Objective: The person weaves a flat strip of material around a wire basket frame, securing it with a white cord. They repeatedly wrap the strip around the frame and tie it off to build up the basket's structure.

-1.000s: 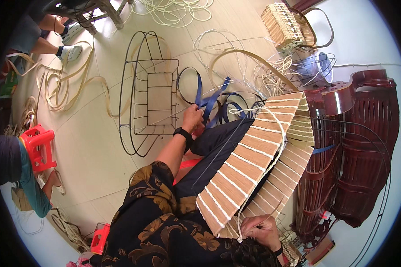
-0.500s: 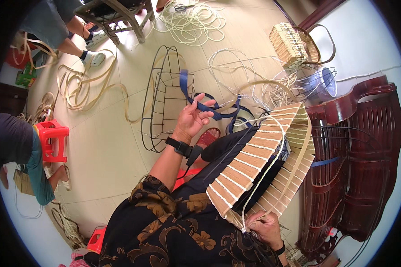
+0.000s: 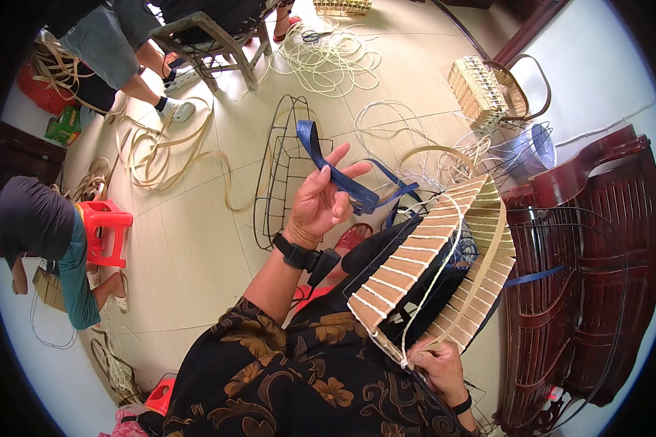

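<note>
Across the person's lap rests a slatted basket, tilted, its brown slats crossed by lines of white cord and its open side showing the dark trousers within. Near its lower corner the right hand has its grip closed around the basket's edge, with the thumb beside a tan strip that curves up along the basket's far wall. A thin black band circles that wrist.

Out in front, the left hand is raised with the palm turned up, the index finger extended and the others partly curled. A blue strap loops above it and runs across by the fingers; its grip looks loose, though whether it pinches the strap or merely lets it lie there cannot be told from this angle.

Beyond the left hand, a dark wire frame stands on the tiled floor. Farther off lie a heap of pale cord and a tangle of flat tan strips. To the right are a wicker basket, a bluish bucket and dark red wooden furniture; to the left, a co-worker in teal beside a red stool.
</note>
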Motion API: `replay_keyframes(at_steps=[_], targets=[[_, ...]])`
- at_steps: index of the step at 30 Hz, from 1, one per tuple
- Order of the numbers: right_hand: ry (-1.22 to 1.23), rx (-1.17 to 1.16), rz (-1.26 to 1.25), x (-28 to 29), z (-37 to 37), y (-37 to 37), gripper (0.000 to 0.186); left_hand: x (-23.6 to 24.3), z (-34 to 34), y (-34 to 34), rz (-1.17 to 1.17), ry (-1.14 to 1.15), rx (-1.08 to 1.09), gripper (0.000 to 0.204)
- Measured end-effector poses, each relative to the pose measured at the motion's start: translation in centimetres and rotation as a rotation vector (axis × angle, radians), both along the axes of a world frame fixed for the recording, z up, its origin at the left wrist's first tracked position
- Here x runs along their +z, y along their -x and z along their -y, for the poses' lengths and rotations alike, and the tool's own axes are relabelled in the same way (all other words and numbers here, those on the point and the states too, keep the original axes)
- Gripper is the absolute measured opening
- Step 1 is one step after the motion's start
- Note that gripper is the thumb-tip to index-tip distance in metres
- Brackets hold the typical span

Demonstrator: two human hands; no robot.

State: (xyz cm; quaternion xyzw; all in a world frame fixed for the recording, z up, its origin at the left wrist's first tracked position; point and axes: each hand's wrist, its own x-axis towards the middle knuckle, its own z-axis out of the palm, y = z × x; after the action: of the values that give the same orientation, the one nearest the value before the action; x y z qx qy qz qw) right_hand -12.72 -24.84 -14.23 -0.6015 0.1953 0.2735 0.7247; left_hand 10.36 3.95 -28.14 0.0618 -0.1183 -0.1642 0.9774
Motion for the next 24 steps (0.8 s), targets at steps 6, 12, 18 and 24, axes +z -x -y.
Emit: replay_keyframes(at_steps=[6, 12, 18, 24], targets=[[-0.006, -0.016, 0.006, -0.2, 0.0, 0.3, 0.011, 0.4, -0.9, 0.9, -0.017, -0.122, -0.076, 0.052], [-0.024, -0.034, 0.038, -0.5, 0.0, 0.4, 0.010, -4.6, 0.8, 4.0, -0.346, -0.623, -0.329, 0.049], [-0.031, -0.052, 0.032, -0.5, 0.0, 0.7, 0.012, -6.5, 2.3, 6.2, -0.465, -0.895, -0.357, 0.048], [-0.023, -0.041, 0.034, -0.5, 0.0, 0.5, 0.011, -14.9, 1.4, 7.5, -0.668, -1.073, -0.263, 0.078]])
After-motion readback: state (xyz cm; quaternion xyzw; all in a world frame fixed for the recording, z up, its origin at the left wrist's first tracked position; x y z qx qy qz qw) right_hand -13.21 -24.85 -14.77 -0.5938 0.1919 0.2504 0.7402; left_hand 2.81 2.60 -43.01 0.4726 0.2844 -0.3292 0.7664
